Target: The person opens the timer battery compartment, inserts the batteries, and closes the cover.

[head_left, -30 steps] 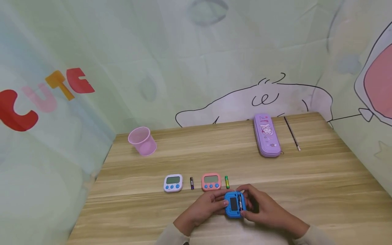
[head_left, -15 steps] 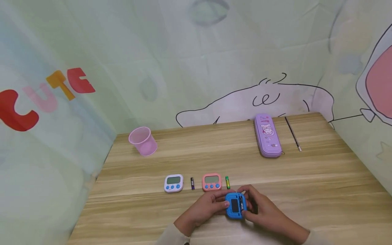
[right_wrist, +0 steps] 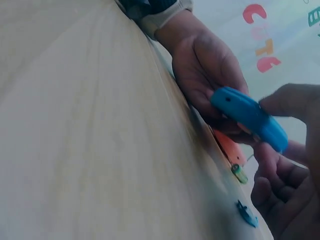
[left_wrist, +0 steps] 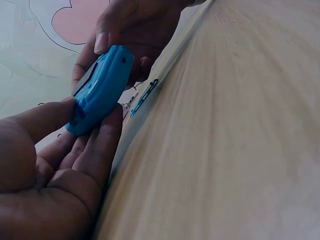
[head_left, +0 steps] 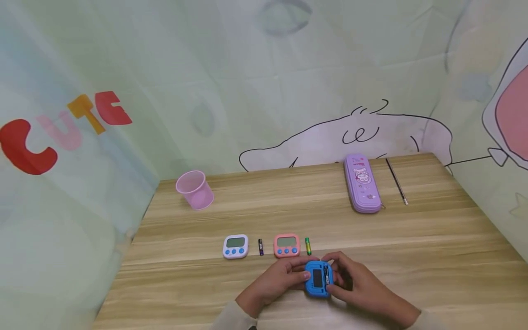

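Note:
Both hands hold a blue timer (head_left: 318, 279) above the table's near part, its back turned up and a dark battery (head_left: 327, 275) lying in the slot at its right side. The left hand (head_left: 274, 283) grips the left edge, thumb on top and fingers beneath. At the right edge the right hand (head_left: 363, 286) pinches the timer, thumb near the battery's lower end. A small blue piece (left_wrist: 144, 98) lies on the table in the left wrist view; the right wrist view shows this blue piece (right_wrist: 247, 214) too.
Beyond the hands lie a white timer (head_left: 235, 246), a dark battery (head_left: 261, 247), a pink timer (head_left: 287, 245) and a green battery (head_left: 308, 246). Farther back are a pink cup (head_left: 198, 192), a purple case (head_left: 363, 183) and a pencil (head_left: 397, 181).
The battery in the blue timer's slot sits a little differently than a second ago. Both hands keep their hold, and the whole head view has shifted slightly.

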`<state>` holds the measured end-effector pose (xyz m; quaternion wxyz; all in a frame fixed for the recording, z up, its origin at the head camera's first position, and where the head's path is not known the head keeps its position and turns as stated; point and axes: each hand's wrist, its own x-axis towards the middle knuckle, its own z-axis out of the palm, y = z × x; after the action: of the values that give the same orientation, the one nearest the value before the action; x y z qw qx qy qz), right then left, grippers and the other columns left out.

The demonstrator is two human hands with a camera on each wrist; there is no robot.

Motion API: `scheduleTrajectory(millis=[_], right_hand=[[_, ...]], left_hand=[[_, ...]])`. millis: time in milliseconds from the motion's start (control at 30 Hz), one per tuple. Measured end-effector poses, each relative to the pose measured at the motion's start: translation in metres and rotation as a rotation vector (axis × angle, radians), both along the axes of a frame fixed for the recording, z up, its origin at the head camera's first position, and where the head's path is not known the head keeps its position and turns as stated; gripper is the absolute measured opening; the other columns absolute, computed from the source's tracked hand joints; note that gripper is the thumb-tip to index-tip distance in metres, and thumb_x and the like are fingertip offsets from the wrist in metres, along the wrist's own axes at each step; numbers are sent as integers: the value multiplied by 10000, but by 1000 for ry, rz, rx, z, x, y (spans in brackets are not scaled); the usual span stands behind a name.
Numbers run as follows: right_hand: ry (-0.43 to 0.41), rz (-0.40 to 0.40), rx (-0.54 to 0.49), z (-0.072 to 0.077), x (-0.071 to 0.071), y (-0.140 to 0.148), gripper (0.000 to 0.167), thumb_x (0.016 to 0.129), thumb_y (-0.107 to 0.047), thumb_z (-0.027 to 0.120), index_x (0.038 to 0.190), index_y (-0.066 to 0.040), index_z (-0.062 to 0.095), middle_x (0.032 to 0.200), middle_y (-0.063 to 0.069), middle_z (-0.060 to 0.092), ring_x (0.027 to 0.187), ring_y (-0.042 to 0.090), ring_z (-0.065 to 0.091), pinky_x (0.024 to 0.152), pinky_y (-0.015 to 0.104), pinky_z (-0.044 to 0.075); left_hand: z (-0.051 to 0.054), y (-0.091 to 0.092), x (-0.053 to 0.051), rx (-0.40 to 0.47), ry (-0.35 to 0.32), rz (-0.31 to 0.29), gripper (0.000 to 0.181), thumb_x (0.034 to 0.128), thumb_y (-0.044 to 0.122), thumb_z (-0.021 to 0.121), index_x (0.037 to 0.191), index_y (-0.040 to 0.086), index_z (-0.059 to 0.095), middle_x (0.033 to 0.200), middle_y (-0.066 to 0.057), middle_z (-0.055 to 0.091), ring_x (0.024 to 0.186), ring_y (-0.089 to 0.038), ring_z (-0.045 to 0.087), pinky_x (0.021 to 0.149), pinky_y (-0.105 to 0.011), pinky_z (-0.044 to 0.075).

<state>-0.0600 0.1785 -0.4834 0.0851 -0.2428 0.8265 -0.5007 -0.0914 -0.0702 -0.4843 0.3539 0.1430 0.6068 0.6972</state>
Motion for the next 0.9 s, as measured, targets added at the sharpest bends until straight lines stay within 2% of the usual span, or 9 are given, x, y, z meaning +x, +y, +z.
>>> scheduleTrajectory(millis=[100, 200, 333, 433, 567, 733, 900], right_hand=[[37, 22, 8, -2, -2, 5, 462, 889, -338, 721, 1290, -266, 503, 813, -94, 572, 694, 71, 540, 561, 214, 495], [117, 42, -5, -3, -4, 11, 418, 899, -298, 715, 1277, -239, 545, 838, -118, 583, 706, 55, 545, 575, 206, 497], [218, 37, -24, -5, -8, 17, 384, 888, -214, 732, 1243, -202, 586, 889, -100, 594, 758, 46, 555, 628, 207, 509], [256, 23, -33, -5, -9, 20, 384, 867, -159, 751, 1221, -168, 603, 913, -70, 606, 791, 61, 568, 668, 222, 522], [292, 10, -39, -3, -11, 22, 390, 852, -127, 763, 1211, -133, 611, 941, -57, 616, 813, 94, 585, 689, 240, 534], [325, -20, -5, -2, -12, 24, 391, 858, -171, 762, 1218, -149, 613, 990, -82, 618, 874, 111, 592, 772, 253, 529], [299, -63, 41, -5, -14, 28, 396, 853, -232, 770, 1216, -195, 617, 1024, -109, 616, 928, 94, 590, 842, 252, 517]], left_hand=[[0, 0, 0, -17, 2, -2, 376, 977, 147, 602, 1348, 90, 575, 1294, -111, 610, 1136, -227, 604, 895, -353, 556], [-1, 0, -1, -30, 8, -6, 369, 973, 158, 610, 1338, 111, 588, 1287, -92, 615, 1128, -217, 608, 902, -344, 552], [-2, 0, -1, -41, 12, -3, 369, 972, 160, 611, 1338, 119, 589, 1286, -86, 616, 1118, -214, 613, 905, -337, 550], [-3, 0, -2, -47, 7, 3, 368, 972, 161, 611, 1338, 125, 590, 1285, -87, 616, 1113, -215, 616, 901, -338, 552], [-3, 0, -2, -45, 1, 4, 368, 973, 156, 609, 1339, 126, 590, 1285, -92, 616, 1113, -221, 617, 899, -343, 553], [-4, 0, -2, -39, 7, 1, 373, 974, 156, 608, 1344, 118, 583, 1283, -93, 617, 1112, -222, 617, 895, -345, 556], [-4, 0, -3, -49, 4, 0, 375, 977, 164, 604, 1349, 120, 578, 1284, -92, 616, 1112, -223, 619, 894, -344, 556]])
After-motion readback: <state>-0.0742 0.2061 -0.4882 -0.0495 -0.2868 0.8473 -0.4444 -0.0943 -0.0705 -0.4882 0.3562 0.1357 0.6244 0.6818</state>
